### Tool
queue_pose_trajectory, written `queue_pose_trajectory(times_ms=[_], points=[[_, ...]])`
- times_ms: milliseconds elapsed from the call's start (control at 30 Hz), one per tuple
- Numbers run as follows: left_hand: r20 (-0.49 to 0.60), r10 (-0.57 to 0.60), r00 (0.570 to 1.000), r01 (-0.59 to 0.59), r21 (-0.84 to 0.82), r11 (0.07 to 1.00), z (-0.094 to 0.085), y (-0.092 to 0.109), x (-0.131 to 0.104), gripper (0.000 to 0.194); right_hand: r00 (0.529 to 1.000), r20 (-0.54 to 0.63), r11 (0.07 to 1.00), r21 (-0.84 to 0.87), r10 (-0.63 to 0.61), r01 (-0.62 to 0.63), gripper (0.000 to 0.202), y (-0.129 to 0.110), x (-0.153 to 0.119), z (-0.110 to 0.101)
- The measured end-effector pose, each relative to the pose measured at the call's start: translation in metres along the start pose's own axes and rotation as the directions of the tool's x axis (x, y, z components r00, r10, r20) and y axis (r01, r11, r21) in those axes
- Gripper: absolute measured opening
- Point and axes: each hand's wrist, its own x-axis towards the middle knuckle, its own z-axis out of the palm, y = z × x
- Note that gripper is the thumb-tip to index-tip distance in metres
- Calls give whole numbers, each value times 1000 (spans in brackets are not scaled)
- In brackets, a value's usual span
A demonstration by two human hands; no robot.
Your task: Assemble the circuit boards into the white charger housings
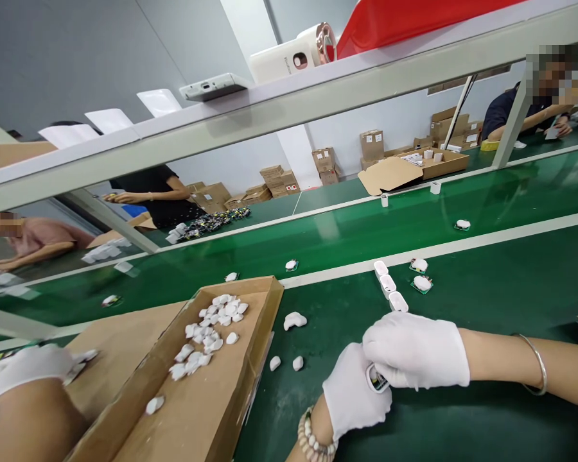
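Note:
My left hand [357,393], in a white glove, is closed around a small white plastic case [377,378] with electronic parts showing inside. Over the same case bends my right hand [417,350], also gloved, its fingers curled and pressed onto it; the fingertips are partly hidden. Just beyond my hands, a row of white open cases [388,284] lies on the green bench [501,289]. Green circuit boards with white lumps on top [421,283] sit right of that row. Left of my hands are loose white putty-like lumps [295,320].
A shallow cardboard tray [250,359] of white lumps stands at left, beside a co-worker's gloved hand [33,369]. A green conveyor belt [327,231] carrying boards and cases crosses behind. Overhead runs a shelf [289,96]. Other people work across the line.

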Motion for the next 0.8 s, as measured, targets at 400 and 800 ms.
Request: queue_pose_trajectory(times_ms=[400, 800], points=[[-215, 54, 975, -83, -126, 989, -2, 11, 17, 33, 961, -269, 916, 366, -64, 163, 29, 39, -5, 3], [-160, -23, 987, 66, 268, 961, 9, -29, 31, 55, 549, -184, 560, 490, 815, -668, 26, 198, -26, 23]])
